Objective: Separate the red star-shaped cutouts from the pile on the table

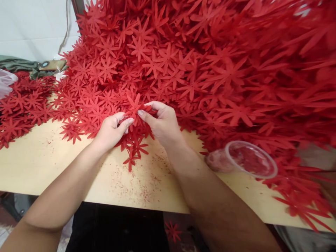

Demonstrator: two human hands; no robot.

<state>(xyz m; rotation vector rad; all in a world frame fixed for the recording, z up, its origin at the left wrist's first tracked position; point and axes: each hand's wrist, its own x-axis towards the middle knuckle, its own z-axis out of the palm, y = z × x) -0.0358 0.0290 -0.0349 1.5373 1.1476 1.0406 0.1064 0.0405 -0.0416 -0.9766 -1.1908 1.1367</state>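
Note:
A red flower-shaped piece (134,104) with long narrow petals is held between both hands in front of a big heap of similar red pieces (168,63). My left hand (111,130) pinches its left side between thumb and fingers. On the right side, my right hand (162,122) grips it, the thumb near its centre and the fingers behind. Whether more than one layer is held cannot be made out. Below the hands, a few loose red flowers (132,154) lie on the pale table (78,173).
A clear plastic cup (250,159) lies tipped at the right. More red flowers (23,103) and a plastic bag (6,82) are at the left. Red crumbs dot the table near its front edge. One flower (173,231) is below the table.

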